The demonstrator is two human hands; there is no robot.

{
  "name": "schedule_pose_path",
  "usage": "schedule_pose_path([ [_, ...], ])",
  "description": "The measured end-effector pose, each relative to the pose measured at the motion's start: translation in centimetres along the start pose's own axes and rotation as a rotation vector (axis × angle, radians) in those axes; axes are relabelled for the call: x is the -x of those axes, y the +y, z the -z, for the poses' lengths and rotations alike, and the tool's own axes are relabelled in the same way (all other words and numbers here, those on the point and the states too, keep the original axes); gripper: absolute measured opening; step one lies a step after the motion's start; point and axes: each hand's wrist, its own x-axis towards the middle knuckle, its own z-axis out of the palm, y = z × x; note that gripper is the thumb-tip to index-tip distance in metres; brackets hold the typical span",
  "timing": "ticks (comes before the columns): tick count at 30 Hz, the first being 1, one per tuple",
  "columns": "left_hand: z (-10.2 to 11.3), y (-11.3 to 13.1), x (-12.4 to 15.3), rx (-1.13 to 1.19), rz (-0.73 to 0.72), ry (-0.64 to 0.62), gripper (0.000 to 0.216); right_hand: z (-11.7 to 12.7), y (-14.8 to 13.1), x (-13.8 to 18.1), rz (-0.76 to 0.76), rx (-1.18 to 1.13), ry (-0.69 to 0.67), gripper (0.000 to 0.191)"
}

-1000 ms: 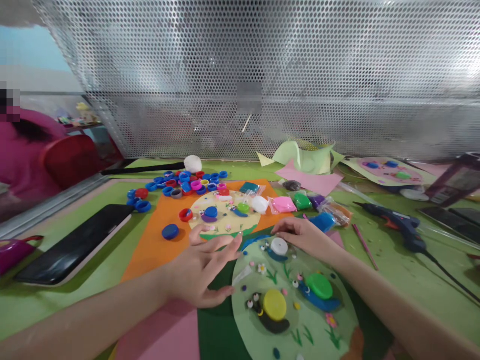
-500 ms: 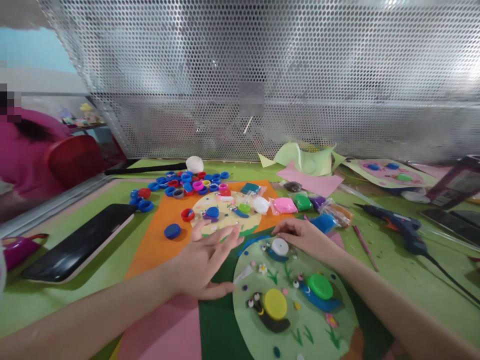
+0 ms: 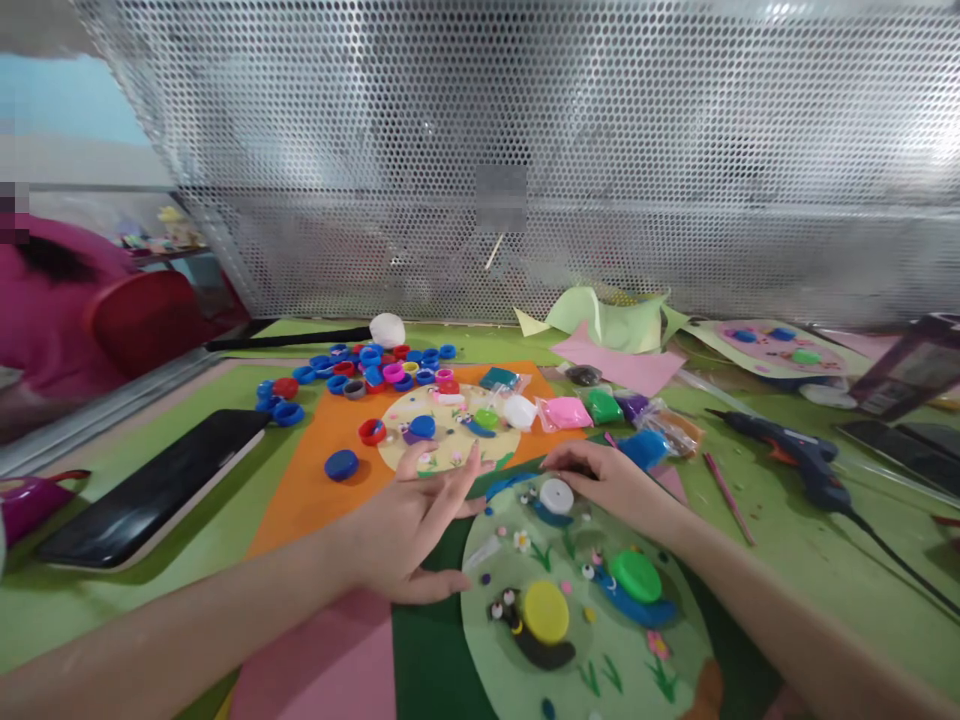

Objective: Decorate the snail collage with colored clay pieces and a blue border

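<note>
My left hand (image 3: 409, 530) is open with its fingers spread, its thumb tip at the left edge of a pale green paper disc (image 3: 517, 655). On the disc are clay snails with bottle-cap shells: a yellow cap (image 3: 547, 612), a green cap (image 3: 637, 577) and a white cap (image 3: 556, 496), among clay grass and flowers. A blue clay strip (image 3: 511, 486) runs along the disc's top rim. The curled fingers of my right hand (image 3: 600, 482) are closed at that strip's right end, behind the white cap; their undersides are hidden.
Behind my left hand lies a cream disc (image 3: 390, 440) with more cap snails. Loose bottle caps (image 3: 355, 388) are heaped farther back. Bagged clay (image 3: 565, 413), a pink stick (image 3: 727, 498) and a glue gun (image 3: 810, 460) lie right; a black phone (image 3: 157, 485) lies left.
My left hand's fingers have lifted and spread, one now pointing more upward. My right hand stays at the disc's top rim. The whole view has shifted slightly.
</note>
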Motion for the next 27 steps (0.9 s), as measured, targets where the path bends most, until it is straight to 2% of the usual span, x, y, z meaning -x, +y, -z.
schedule_pose_path([
  [7,-0.1,-0.66,0.08,-0.088,-0.008,0.12,0.09,-0.03,0.49,-0.17,0.019,-0.003,-0.003,0.011],
  [12,0.17,-0.99,-0.52,-0.026,0.021,-0.095,0.089,-0.08,0.65,-0.21,0.031,0.001,0.004,0.012],
  [14,0.18,-0.99,-0.63,0.018,0.041,-0.138,0.09,-0.1,0.61,-0.21,0.033,0.002,0.005,0.012],
  [23,0.37,-0.38,-0.75,0.027,0.079,-0.09,0.087,-0.1,0.21,-0.14,0.033,0.016,0.009,0.013],
  [27,0.29,-0.26,-0.37,-0.004,0.05,-0.074,0.086,-0.07,0.23,-0.13,0.035,0.019,0.009,0.012],
])
